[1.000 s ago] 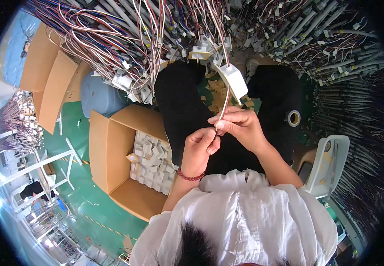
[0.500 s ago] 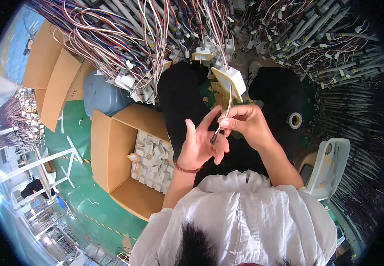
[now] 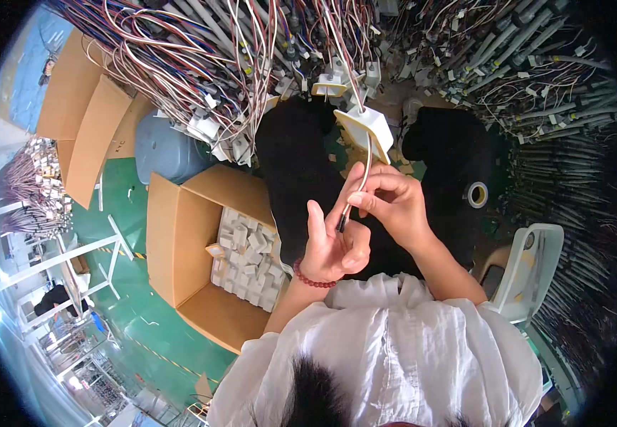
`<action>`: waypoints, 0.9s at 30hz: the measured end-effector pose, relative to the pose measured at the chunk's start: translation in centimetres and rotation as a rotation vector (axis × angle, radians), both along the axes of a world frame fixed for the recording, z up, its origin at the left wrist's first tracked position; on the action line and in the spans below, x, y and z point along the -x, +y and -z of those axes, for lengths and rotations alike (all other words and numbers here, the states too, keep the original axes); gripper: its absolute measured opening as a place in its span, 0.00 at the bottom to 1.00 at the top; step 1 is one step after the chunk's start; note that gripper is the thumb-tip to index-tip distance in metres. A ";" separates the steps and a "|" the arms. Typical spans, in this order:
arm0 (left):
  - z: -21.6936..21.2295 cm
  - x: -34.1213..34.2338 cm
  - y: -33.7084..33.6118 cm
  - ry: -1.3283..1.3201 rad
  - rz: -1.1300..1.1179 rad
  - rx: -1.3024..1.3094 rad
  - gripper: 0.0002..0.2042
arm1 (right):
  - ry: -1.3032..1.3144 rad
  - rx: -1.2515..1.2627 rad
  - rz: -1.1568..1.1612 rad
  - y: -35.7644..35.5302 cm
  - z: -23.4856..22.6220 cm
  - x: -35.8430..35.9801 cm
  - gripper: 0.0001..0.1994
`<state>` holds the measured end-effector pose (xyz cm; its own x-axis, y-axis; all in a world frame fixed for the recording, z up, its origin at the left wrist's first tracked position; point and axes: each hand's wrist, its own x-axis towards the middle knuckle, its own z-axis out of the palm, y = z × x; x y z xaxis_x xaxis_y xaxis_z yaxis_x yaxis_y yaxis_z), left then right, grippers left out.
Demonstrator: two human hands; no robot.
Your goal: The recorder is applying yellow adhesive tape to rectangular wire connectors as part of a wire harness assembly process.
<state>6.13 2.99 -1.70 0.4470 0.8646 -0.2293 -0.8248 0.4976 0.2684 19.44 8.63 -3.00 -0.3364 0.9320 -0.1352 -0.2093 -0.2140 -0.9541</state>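
Note:
Between the thumb and fingers of my right hand (image 3: 399, 208) is a thin cable (image 3: 369, 158) of white and dark wires. It hangs out of a white square housing (image 3: 374, 128) with a yellow-edged flat face, just beyond my hands. At the cable's lower end, a small black connector (image 3: 341, 223) lies against the fingers of my left hand (image 3: 331, 249). That palm is turned up, its thumb apart, index finger stretched out and other fingers loosely bent. More wires run from the housing up into the hanging bundle.
Dense wire bundles (image 3: 173, 50) with white housings hang across the far side, and more grey cables (image 3: 565, 164) fill the right. An open cardboard box (image 3: 194, 256) of white blocks stands at left, near a blue stool (image 3: 169, 153). A tape roll (image 3: 476, 194) is at right.
My left hand has moved slightly right and turned, its fingers curling more near the connector. The right hand keeps its pinch on the cable, and the housing has shifted slightly.

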 end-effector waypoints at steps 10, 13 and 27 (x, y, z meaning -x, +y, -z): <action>0.2 0.0 -0.3 0.112 -0.064 0.008 0.27 | -0.065 -0.088 0.051 -0.6 0.1 0.3 0.05; 0.3 0.3 -0.3 0.151 -0.092 0.040 0.27 | -0.278 -0.244 0.044 -0.4 -0.5 0.2 0.06; -2.0 3.7 -3.8 0.412 -0.229 -0.040 0.27 | -0.358 -0.964 -0.455 6.1 -4.9 1.2 0.10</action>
<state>2.41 -0.81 0.33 0.1224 0.9421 -0.3121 -0.7333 0.2977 0.6112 18.24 14.71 1.88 -0.7584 0.4998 0.4183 0.0196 0.6590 -0.7518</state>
